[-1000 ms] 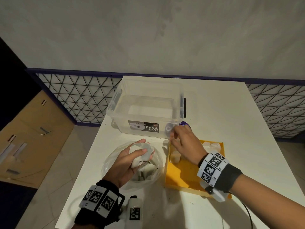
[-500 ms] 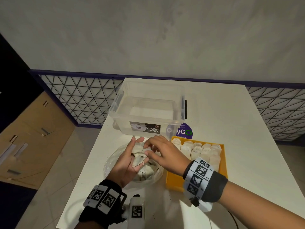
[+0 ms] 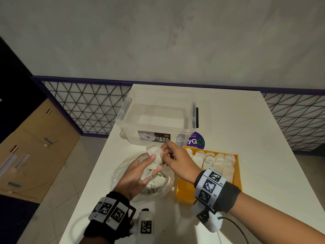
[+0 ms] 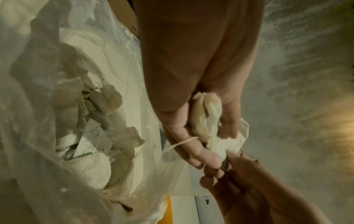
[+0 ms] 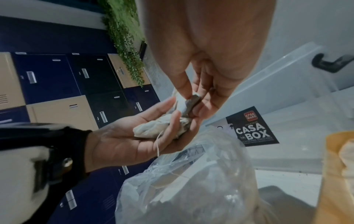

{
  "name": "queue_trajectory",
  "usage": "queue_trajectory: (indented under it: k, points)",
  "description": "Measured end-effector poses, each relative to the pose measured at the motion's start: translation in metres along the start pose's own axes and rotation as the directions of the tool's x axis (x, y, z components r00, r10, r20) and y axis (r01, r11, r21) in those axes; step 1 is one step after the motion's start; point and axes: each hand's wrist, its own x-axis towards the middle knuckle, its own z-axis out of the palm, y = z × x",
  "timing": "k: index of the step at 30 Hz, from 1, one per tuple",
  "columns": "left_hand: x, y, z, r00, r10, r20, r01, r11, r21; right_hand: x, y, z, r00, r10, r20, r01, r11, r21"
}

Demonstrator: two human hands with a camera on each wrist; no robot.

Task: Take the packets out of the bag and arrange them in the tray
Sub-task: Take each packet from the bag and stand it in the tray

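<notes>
A clear plastic bag [image 3: 123,173] of pale packets lies on the white table, left of the yellow tray [image 3: 184,189]. A row of packets [image 3: 212,161] fills the tray's far end. Above the bag my left hand [image 3: 151,166] cups a small bunch of packets [image 4: 206,115], with a string trailing over its fingers. My right hand [image 3: 167,152] pinches the top packet [image 3: 154,152] of that bunch between thumb and fingers. The right wrist view shows the pinch [image 5: 191,103] above the left palm [image 5: 124,144]. More packets [image 4: 91,136] stay in the bag.
A clear lidded storage box [image 3: 158,117] stands just behind the bag and tray, beside a purple sticker [image 3: 197,141]. The table's left edge runs close to the bag. Dark crumbs speckle the table in front of the tray.
My right hand came from the tray's far end over to the left hand and now pinches a packet there. The left hand rose slightly above the bag with its bunch.
</notes>
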Motion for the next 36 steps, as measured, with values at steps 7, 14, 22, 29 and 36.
queue_trajectory:
  k: [7,14,22,29,36]
  points:
    - [0.004,-0.002,0.001,0.995,-0.004,-0.102,0.010,0.998,0.064,0.007,0.002,-0.005,0.998,-0.068,-0.002,0.067,0.990,-0.127]
    - [0.002,-0.002,0.006,0.992,0.004,-0.123,0.013,0.991,0.135,0.016,-0.006,-0.021,0.978,-0.140,0.155,0.177,0.950,-0.256]
    - [-0.001,-0.001,0.008,0.993,-0.022,-0.117,0.038,0.990,0.136,0.011,-0.004,-0.050,0.986,-0.087,0.142,0.129,0.938,-0.321]
    - [-0.002,-0.002,0.006,0.995,-0.013,-0.100,0.021,0.997,0.078,0.004,0.029,-0.100,0.999,0.045,-0.018,-0.048,0.860,-0.509]
    - [-0.001,-0.004,0.008,0.994,0.001,-0.105,0.005,0.998,0.057,-0.017,0.062,-0.102,0.966,0.259,0.026,-0.205,0.818,-0.537]
